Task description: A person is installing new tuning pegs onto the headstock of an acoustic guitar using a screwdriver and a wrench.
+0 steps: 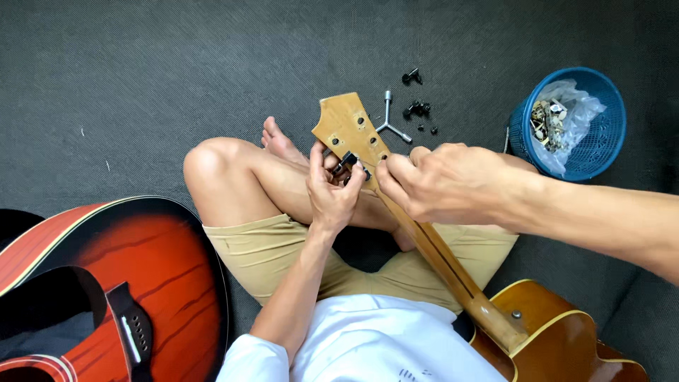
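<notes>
Sitting mid-frame, the person pinches a black tuning peg [346, 163] with the closed left hand [331, 194] against the headstock [346, 127]; the right hand [442, 182] curls tightly around the guitar neck [431, 247].

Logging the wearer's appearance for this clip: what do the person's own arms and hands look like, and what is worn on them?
Both hands, left and right, are bare: no gloves, rings or watch visible. Forearms are uncovered. A short white sleeve shows on the left arm; the right arm's sleeve is out of view.

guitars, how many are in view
2: a red sunburst guitar lying on the floor at lower left, and a yellow-brown guitar across the lap, its neck held by both hands.
</notes>
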